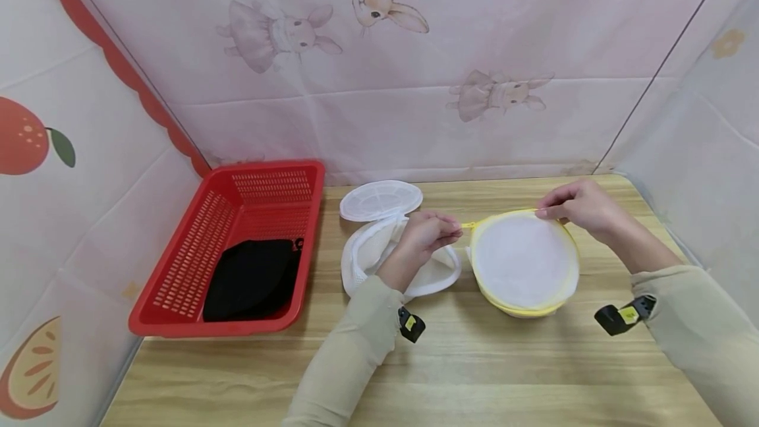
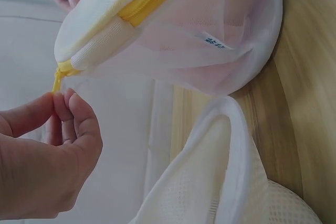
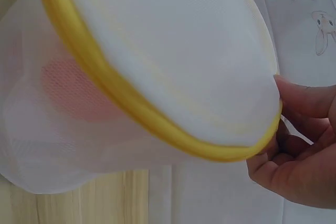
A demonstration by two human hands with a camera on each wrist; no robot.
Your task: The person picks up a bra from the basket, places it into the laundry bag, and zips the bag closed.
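A round white mesh laundry bag [image 1: 526, 262] with yellow trim stands on the table at the right. My left hand [image 1: 425, 237] pinches the yellow zipper pull [image 2: 57, 80] at the bag's left side. On the far right of the rim, my right hand [image 1: 584, 209] pinches the yellow edge [image 3: 231, 153] between thumb and fingers. Something pinkish [image 3: 79, 90] shows through the mesh wall; its kind is unclear. Under my left forearm lies a second white mesh bag [image 1: 362, 252], open, its round lid [image 1: 381, 201] folded back; the arm hides part of it.
A red plastic basket [image 1: 314, 216] stands at the left with a black folded fabric item [image 1: 252, 280] in it. Behind the wooden table [image 1: 474, 368] hangs a pink curtain [image 1: 379, 124] with rabbit prints. Printed sheets also close off both sides.
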